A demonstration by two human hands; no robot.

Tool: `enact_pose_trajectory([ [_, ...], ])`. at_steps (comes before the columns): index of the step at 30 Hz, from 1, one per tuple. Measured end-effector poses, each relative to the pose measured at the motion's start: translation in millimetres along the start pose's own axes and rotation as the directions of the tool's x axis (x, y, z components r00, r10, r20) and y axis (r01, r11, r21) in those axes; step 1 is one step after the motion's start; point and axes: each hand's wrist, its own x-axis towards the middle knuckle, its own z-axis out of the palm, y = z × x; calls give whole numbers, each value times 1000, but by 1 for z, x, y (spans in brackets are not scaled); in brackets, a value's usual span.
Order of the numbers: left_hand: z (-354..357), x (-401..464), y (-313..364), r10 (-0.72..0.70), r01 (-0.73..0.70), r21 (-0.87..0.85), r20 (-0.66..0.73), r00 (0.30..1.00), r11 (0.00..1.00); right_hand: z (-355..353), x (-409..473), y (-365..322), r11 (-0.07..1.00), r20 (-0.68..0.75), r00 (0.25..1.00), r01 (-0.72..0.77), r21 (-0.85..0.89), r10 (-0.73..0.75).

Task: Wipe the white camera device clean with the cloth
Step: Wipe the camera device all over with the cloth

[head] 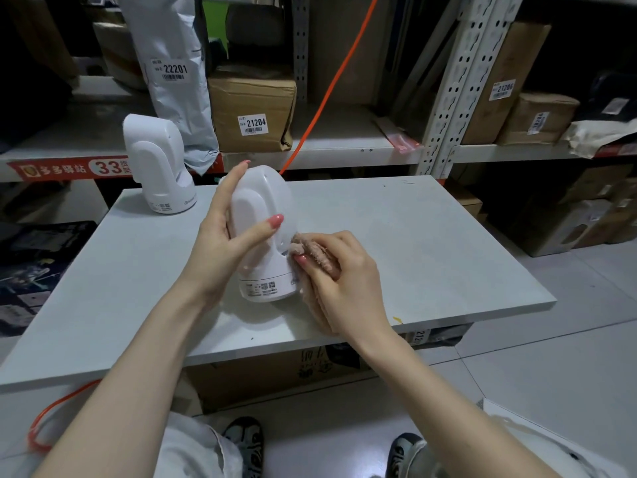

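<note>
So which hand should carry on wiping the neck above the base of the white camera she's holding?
The right hand: it already grips the pinkish fluffy cloth against the white plastic camera device there. The left hand is holding the device's body steady.

On the table [431, 263] before you stands the camera [262, 229], your left hand [224, 243] on its left, your right hand [339, 281] pressing the cloth [315, 251] against its right. A second camera [158, 163] stands at the table's far left corner, shelves [344, 146] behind.

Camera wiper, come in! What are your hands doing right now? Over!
Left hand grips white camera, steadying it on table. Right hand presses cloth against its lower side. Second camera stands apart, nothing blocking.
</note>
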Motion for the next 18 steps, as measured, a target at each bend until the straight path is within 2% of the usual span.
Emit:
enact_pose_trajectory([
  [3,2,-5,2,36,-25,148,-72,997,989,0,7,1,996,2,996,-87,24,87],
  [8,-2,-8,4,26,-12,218,-59,998,976,0,8,3,981,51,980,-192,33,191],
  [11,-7,-8,5,-7,15,257,-32,999,966,3,4,0,995,32,995,-97,-1,97],
  [15,-9,-7,3,-20,26,236,-26,999,971,8,-5,-5,972,20,980,201,-123,-200],
  [16,-9,-7,3,-25,33,225,-38,999,974,9,-5,-5,964,22,972,233,-132,-232],
  [18,-7,-7,2,-36,49,196,-70,997,979,8,-2,-2,973,22,978,207,-106,-206],
])
